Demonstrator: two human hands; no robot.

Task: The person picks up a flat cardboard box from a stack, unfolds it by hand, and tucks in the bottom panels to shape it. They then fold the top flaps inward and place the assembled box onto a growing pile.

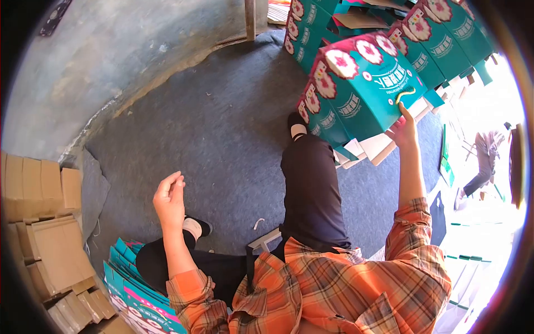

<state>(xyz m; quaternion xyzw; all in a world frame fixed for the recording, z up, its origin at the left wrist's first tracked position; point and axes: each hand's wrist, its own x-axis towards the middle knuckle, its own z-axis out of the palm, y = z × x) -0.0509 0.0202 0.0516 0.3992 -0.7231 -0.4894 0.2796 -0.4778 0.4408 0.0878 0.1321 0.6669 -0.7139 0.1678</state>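
My right hand (pixel 404 129) grips the near right edge of a teal gift box (pixel 361 103), thumb on the printed face and the other fingers partly hidden beneath it. The box carries a dark red band with white round pictures, and a short yellow cord handle (pixel 406 95) lies near my thumb. Pale cardboard flaps (pixel 378 146) hang from its lower side. Over the dark floor, away from the box, my left hand (pixel 170 196) is raised with its fingers curled together and nothing visible in them.
More teal boxes (pixel 439 53) stand behind the held one. Flat teal cartons (pixel 136 284) lie beside my left leg. Brown cardboard stacks (pixel 58 250) line the left side, below a grey wall (pixel 150 50). Another person's leg (pixel 483 167) shows in bright light at right.
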